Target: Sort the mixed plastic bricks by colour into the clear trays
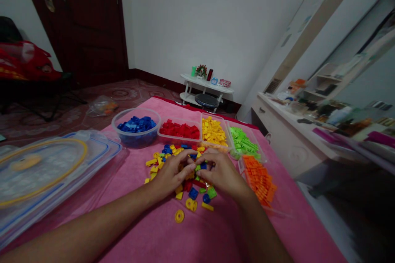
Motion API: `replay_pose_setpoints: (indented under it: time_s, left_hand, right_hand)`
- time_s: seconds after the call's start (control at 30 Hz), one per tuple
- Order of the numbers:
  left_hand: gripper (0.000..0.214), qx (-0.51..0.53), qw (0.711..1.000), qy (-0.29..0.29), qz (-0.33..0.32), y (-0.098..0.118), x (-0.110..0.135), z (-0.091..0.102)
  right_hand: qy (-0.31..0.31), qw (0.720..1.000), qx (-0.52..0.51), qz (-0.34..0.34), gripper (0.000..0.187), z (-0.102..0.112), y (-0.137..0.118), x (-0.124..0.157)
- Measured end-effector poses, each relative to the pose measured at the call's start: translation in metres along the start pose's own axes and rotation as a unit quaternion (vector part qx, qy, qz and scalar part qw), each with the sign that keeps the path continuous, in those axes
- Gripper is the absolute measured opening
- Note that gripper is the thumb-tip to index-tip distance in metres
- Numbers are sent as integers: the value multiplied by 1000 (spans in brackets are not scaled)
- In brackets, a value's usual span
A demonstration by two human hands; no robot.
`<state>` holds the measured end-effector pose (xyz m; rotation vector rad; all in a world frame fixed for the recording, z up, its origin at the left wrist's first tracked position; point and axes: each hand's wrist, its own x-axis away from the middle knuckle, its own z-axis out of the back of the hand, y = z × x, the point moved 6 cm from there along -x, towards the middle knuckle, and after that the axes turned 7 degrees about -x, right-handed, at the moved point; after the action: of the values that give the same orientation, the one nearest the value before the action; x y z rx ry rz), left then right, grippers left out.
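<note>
Both hands meet over a loose pile of mixed toy building bricks (154, 161) on the pink cloth. My left hand (173, 172) is closed in a loose curl, its thumb tip pointing at the right fingers; what it holds, if anything, is hidden. My right hand (220, 172) bends down opposite, thumb and fingers drawn together by a small light-green brick (198, 168). Whether that brick is gripped or lies behind the fingertips is unclear. Nearest me lie a yellow ring-shaped piece (179, 216), a blue round piece (206, 199) and a green brick (212, 192).
Around the pile's far side stand a round tub of blue bricks (135, 141) and boxes of red (180, 141), yellow (227, 139), lime-green (236, 154) and orange bricks (242, 165). A large clear lidded bin (101, 146) is at left. A white dresser (286, 131) flanks the right.
</note>
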<state>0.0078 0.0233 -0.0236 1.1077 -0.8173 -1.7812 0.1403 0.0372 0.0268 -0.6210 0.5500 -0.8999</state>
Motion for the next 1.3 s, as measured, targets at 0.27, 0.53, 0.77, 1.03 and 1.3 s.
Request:
replay_pose_setpoints:
  time_s: [0.27, 0.53, 0.77, 1.03, 1.3]
  left_hand:
    - [40, -22, 999, -11, -23, 1, 0, 1]
    - [46, -51, 998, -11, -43, -3, 1, -1]
    - [38, -121, 989, -15, -82, 10, 5, 0]
    - [32, -122, 982, -1, -142, 11, 5, -1]
    - [20, -138, 978, -13, -157, 13, 6, -3]
  right_hand:
    - [8, 1000, -8, -12, 20, -1, -5, 0]
    - [-7, 980, -174, -96, 19, -10, 19, 0]
    - [-23, 988, -126, -89, 16, -1, 24, 2]
    - [-88, 967, -202, -127, 14, -13, 21, 7]
    - [-93, 974, -150, -138, 17, -1, 30, 8]
